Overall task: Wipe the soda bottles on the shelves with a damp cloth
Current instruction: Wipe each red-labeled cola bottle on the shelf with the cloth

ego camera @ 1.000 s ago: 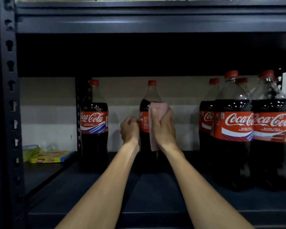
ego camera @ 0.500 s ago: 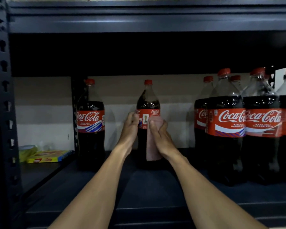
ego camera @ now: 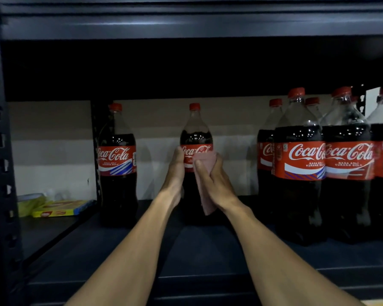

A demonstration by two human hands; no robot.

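Down comes the pink cloth (ego camera: 208, 206), off the shoulder of the middle bottle (ego camera: 196, 133) onto its label, and the bottle has turned, logo facing us now. The right hand (ego camera: 217, 186) clutches the cloth against the bottle's right side; the left hand (ego camera: 175, 173) wraps the other flank, steadying it upright. This one's well under way, I'd say. The lone bottle (ego camera: 116, 164) to the left and the packed bottles (ego camera: 301, 164) on the right stand untouched. It's a dark metal shelf (ego camera: 208, 250) in a dim bay, with yellow packets (ego camera: 60, 208) at the far left.
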